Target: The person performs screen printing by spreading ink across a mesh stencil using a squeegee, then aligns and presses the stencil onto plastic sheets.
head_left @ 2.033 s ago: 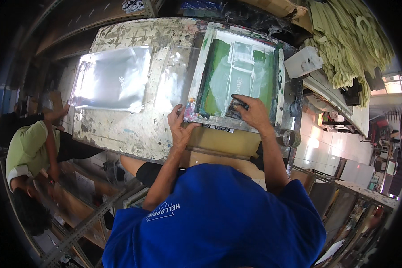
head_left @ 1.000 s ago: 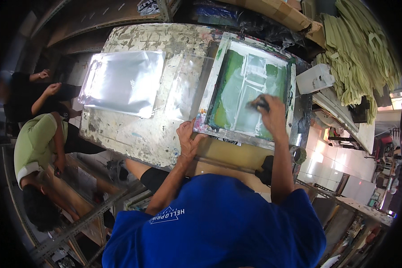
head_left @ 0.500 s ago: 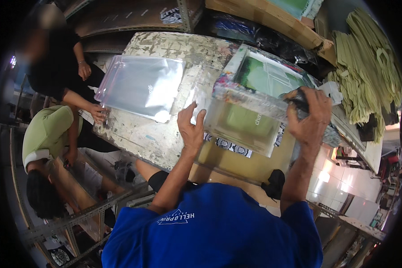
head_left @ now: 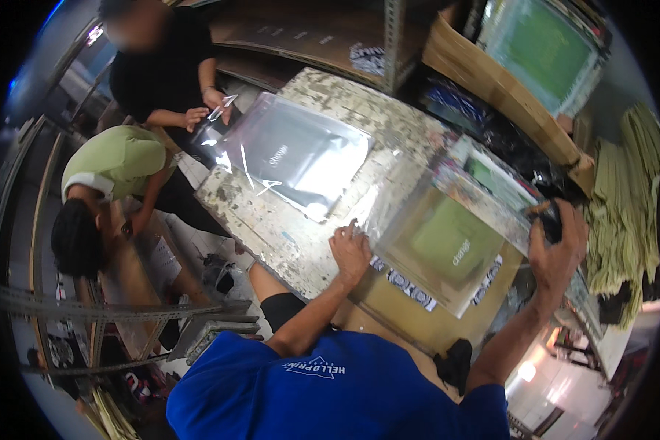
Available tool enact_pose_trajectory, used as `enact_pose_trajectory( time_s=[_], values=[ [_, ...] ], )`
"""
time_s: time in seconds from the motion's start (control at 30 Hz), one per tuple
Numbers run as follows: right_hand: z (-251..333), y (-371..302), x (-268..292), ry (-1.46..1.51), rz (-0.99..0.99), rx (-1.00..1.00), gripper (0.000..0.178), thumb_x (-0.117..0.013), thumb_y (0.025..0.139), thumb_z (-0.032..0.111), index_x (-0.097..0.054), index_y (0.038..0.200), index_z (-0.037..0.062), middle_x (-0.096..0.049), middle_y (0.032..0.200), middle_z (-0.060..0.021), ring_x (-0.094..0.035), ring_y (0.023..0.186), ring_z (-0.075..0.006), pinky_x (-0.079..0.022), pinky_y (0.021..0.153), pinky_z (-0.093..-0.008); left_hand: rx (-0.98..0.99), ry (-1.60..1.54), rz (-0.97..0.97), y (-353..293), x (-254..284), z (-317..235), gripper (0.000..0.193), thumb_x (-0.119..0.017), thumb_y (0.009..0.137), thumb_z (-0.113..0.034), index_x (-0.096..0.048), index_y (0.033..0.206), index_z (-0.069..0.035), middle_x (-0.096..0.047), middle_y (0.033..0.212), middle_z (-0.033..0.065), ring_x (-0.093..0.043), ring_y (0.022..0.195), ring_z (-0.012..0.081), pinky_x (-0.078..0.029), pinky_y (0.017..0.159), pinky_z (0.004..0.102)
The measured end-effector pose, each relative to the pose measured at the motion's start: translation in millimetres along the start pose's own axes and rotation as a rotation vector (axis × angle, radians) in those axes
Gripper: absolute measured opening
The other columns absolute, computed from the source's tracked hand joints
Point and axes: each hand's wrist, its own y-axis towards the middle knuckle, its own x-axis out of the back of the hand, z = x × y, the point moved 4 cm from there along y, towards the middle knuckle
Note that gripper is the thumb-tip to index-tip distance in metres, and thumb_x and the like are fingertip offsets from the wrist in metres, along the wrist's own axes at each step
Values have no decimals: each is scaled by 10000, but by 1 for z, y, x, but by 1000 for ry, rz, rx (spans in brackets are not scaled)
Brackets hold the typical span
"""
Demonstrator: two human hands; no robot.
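My right hand (head_left: 557, 246) is closed around the near right corner of a paint-stained screen-printing frame (head_left: 484, 207), where something dark shows under the fingers. The frame is tilted up, its green mesh partly visible. Below it, a clear plastic sheet with a green panel (head_left: 447, 235) bearing small white lettering lies on a tan board (head_left: 389, 297). Black-and-white patterned strips (head_left: 411, 288) show along the sheet's near edges. My left hand (head_left: 350, 253) hovers by the sheet's left edge, fingers loosely bent and apart, apparently holding nothing.
A stack of clear plastic sheets (head_left: 301, 154) lies on the stained table (head_left: 249, 213). A person in black (head_left: 161, 73) handles clear plastic at its far left; another in light green (head_left: 117, 161) bends low. Green fabric (head_left: 634, 213) hangs at right, beside a cardboard box (head_left: 502, 95).
The screen frame has swung up and away with my right hand, uncovering more of the green panel. My left hand's fingers have drawn closer together. The person in black has lifted some plastic.
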Motion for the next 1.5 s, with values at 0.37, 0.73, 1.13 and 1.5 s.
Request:
enact_pose_trajectory(
  time_s=[0.37, 0.73, 1.13, 1.5],
  values=[
    [-5, 0, -3, 13, 26, -29, 389, -657, 726, 69, -640, 1109, 2, -635, 1027, -191, -574, 945, -408, -435, 864, -478, 257, -791, -53, 54, 26, -59, 174, -677, 942, -95, -725, 1032, 45, -737, 798, 109, -706, 679, 139, -522, 584, 264],
    [-6, 2, -2, 7, 7, -1, 390, -686, 742, 92, -652, 1124, 17, -653, 1049, -190, -592, 968, -412, -458, 884, -468, 345, -1099, -304, 138, 98, 57, 162, -603, 988, -33, -681, 1116, 26, -729, 945, 106, -655, 682, 113, -525, 570, 244],
    [-6, -1, -3, 11, -27, 16, 396, -711, 738, 94, -660, 1125, 23, -658, 1008, -179, -605, 937, -393, -465, 843, -459, 695, -1025, -826, 108, 141, 291, 152, -617, 956, -11, -615, 1095, 52, -683, 915, 111, -695, 708, 186, -566, 579, 263],
    [-6, -6, -8, 19, -13, 33, 386, -714, 737, 96, -673, 1116, 38, -678, 1025, -151, -620, 923, -374, -469, 840, -450, 828, -37, -894, 79, 163, 339, 509, -689, 953, -259, -577, 1311, 85, -657, 1197, 217, -656, 1070, 374, -517, 947, 485]
  ],
)
